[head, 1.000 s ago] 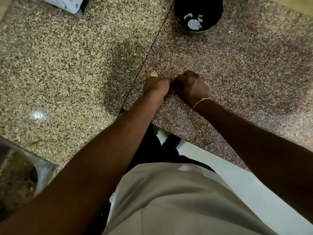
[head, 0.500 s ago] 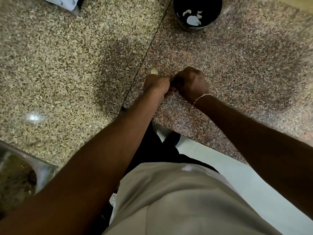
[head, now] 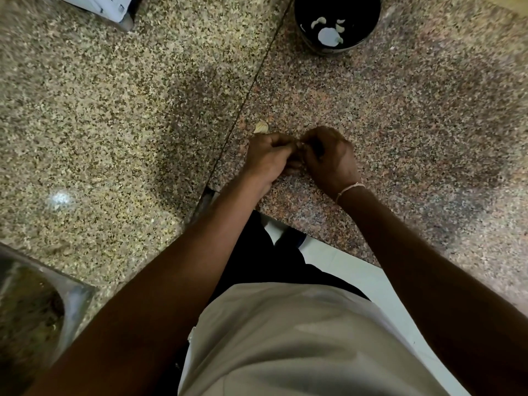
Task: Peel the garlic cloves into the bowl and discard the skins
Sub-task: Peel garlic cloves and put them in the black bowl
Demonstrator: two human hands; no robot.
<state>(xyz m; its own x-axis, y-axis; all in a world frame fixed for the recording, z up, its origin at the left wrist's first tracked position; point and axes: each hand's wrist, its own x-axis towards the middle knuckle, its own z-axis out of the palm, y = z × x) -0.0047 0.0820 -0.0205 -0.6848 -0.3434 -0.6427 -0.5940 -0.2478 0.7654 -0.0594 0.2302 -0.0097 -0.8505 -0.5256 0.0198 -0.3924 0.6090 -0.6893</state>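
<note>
Near counter edge [head: 314,221], left hand [head: 268,160] & right hand [head: 328,158] pinch something hidden, bowl [head: 368,27] well apart.

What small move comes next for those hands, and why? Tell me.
Probably finish working the skin loose: both the left hand and right hand are curled together over the counter, fingertips meeting on something hidden. The bowl with peeled cloves sits well beyond them.

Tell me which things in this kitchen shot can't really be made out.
All in the head view:
- What the left hand and right hand work on: hidden by their curled fingers.
- Black bowl: far rim cut off by the top edge.
- White object at top left: mostly cropped.
- Pale scrap beyond the left hand: too small to identify.
</note>
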